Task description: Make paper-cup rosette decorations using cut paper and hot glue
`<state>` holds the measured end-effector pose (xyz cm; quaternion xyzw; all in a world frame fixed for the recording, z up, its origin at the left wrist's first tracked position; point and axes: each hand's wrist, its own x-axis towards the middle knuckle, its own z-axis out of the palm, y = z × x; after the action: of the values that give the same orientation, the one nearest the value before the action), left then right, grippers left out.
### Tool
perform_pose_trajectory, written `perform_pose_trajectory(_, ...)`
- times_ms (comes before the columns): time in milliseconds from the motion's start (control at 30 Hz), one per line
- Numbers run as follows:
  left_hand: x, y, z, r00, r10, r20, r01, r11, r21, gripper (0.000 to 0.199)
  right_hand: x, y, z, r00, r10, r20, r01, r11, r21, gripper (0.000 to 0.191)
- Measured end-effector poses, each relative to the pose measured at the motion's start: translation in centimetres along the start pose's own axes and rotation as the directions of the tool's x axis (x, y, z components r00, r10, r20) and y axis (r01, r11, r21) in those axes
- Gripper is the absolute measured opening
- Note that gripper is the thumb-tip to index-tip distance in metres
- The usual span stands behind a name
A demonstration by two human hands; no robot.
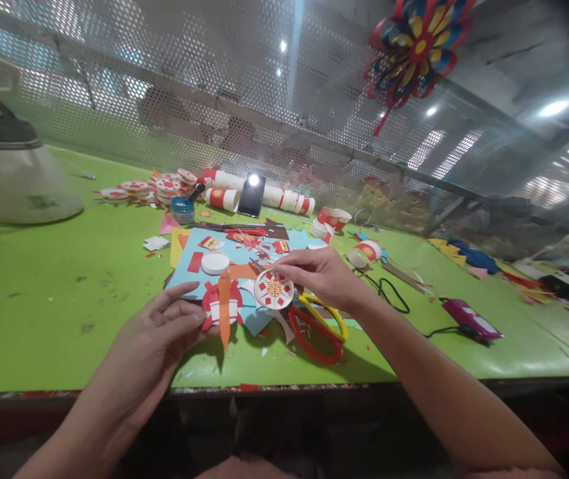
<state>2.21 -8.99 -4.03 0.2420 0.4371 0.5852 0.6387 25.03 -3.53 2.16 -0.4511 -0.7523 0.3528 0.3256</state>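
Note:
Near the front of the green table, my left hand point(174, 326) is closed on the left edge of a red and white paper cutout point(209, 307) with an orange pointed paper strip point(225, 309) running down its middle. Between the thumb and fingers of my right hand point(321, 273) is a round white paper disc point(274, 290) with red squares and a yellow pattern at its centre. The two pieces are held side by side, apart. Below my right hand lie scissors with red and yellow handles point(318, 332), their blades partly hidden.
Blue paper point(184, 283) with scraps and a white round lid point(215, 263) lies beyond my hands. Behind are a blue jar point(183, 210), a phone point(251, 196), paper cups point(221, 199) and several decorated discs point(168, 185). A purple device point(471, 320) lies right, a spray bottle point(14, 166) left.

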Motion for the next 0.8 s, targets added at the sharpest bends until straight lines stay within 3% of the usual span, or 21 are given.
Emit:
perform_pose_trajectory(233, 0.0, -0.2, -0.2, 0.998, -0.001, 0.061, 0.000, 1.000, 0.031, 0.049, 0.1, -0.7, 0.3, 1.000, -0.007, 0.003, 0.007, 0.999, -0.047, 0.019)
perform_pose_trajectory(567, -0.3, -0.3, 0.7, 0.998, 0.034, 0.050, -0.034, 0.999, -0.008, 0.051, 0.2, -1.3, 0.6, 0.999, 0.038, 0.002, -0.038, 0.999, 0.025, 0.020)
perform_pose_trajectory(667, -0.4, -0.5, 0.6, 0.996, 0.060, 0.062, -0.061, 0.998, 0.013, 0.052, 0.0, -1.7, 1.5, 0.999, -0.010, 0.040, 0.008, 0.999, 0.031, 0.020)
perform_pose_trajectory(800, -0.8, -0.5, 0.6, 0.995, 0.074, 0.071, -0.077, 0.996, 0.039, 0.052, -0.3, -2.0, 2.4, 0.991, -0.112, 0.075, 0.120, 0.986, -0.119, 0.015)
